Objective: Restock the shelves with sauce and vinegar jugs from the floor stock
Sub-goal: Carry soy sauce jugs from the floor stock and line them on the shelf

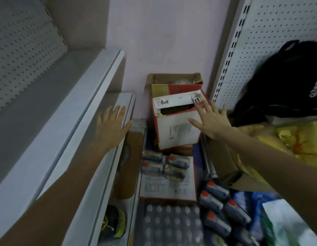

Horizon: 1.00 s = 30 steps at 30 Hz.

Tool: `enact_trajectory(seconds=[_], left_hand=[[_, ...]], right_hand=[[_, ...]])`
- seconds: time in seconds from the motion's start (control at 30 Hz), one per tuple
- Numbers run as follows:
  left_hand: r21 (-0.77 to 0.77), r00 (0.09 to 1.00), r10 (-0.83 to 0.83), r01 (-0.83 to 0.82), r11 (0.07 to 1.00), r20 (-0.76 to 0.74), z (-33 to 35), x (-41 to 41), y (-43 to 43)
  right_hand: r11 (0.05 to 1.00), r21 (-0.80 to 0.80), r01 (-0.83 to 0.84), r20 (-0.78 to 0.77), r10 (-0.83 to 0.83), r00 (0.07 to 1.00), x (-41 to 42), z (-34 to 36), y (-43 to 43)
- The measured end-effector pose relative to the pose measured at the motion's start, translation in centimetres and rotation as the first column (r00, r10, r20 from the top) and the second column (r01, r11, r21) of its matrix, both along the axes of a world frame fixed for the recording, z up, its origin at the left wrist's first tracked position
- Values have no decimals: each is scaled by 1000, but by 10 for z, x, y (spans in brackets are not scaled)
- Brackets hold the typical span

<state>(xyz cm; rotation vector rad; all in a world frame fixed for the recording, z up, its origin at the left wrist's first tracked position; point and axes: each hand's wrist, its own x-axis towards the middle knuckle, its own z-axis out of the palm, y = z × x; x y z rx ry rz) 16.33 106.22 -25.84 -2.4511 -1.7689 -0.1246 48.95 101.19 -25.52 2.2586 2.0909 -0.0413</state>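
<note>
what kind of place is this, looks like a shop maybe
Probably a small shop's aisle or stockroom: pegboard-backed metal shelving on both sides, red-capped jugs piled at floor level, and an opened carton by the wall.

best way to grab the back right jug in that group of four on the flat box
Probably by its top, beside the red cap, coming from above: the jug stands upright with neighbours tight on its left and near sides, so only top and right are free. Handle too blurred to confirm.
</note>
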Motion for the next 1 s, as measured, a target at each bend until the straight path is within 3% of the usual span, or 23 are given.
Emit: enact_trajectory(seconds=[0.17, 0.37, 0.53, 0.7, 0.83, 1.0], left_hand=[[-173, 998, -44, 51, 984, 45, -59, -12, 3], [-245, 1000, -27, 30, 969, 15, -127, -17, -4], [-374, 1000, -3, 0, 927, -8, -180, -3, -12], [-400, 999, -42, 41, 915, 6, -238, 17, -15], [-483, 985, -144, 81, 872, -95, -292, 23, -19], [-511, 998, -59, 63, 857, 24, -338, 37, -27]], right_hand=[[991, -105, 82, 31, -79, 996, -3, -51, -21], [956, -239, 169, 41, -164, 986, 1, -107, -37], [923, -360, 137, 30, -135, 990, 2, -169, -35], [898, -420, 127, -2, -141, 990, 5, -235, -30], [890, -443, 107, -27, -132, 991, 6, -282, -33], [884, -451, 120, -54, -162, 985, 0, -338, -32]])
